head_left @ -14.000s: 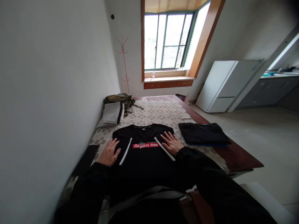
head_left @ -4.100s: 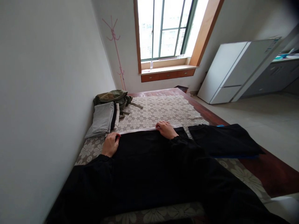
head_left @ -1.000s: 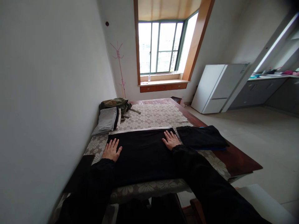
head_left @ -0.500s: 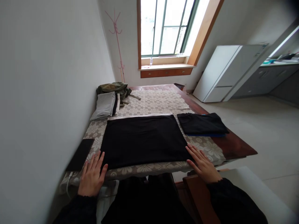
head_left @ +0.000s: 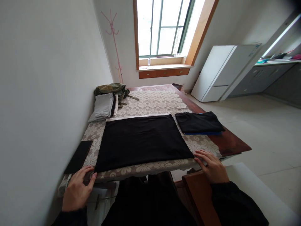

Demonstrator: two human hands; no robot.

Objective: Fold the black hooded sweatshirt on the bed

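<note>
A black folded garment (head_left: 143, 141) lies flat on the lace tablecloth (head_left: 155, 100), with a pale strip along its far edge. My left hand (head_left: 78, 188) is at its near left corner; the thumb tip touches the corner, and the bent fingers stand apart from the thumb. At the near right corner, my right hand (head_left: 213, 166) has thumb and fingertips close together on the cloth's point. Right of the garment rests a folded black piece of clothing (head_left: 199, 122) with blue showing beneath.
A dark flat rectangular object (head_left: 78, 157) lies by the left wall. Folded grey clothing (head_left: 103, 105) sits before a green backpack (head_left: 110, 88) at the back left. A brown chair (head_left: 199, 191) stands at the near right. Beyond the table is a white fridge (head_left: 218, 72).
Both hands have slid outward to the near corners, from lying flat over the garment's edges to bent fingers. The garment's near edge looks wider. The view has shifted slightly.
</note>
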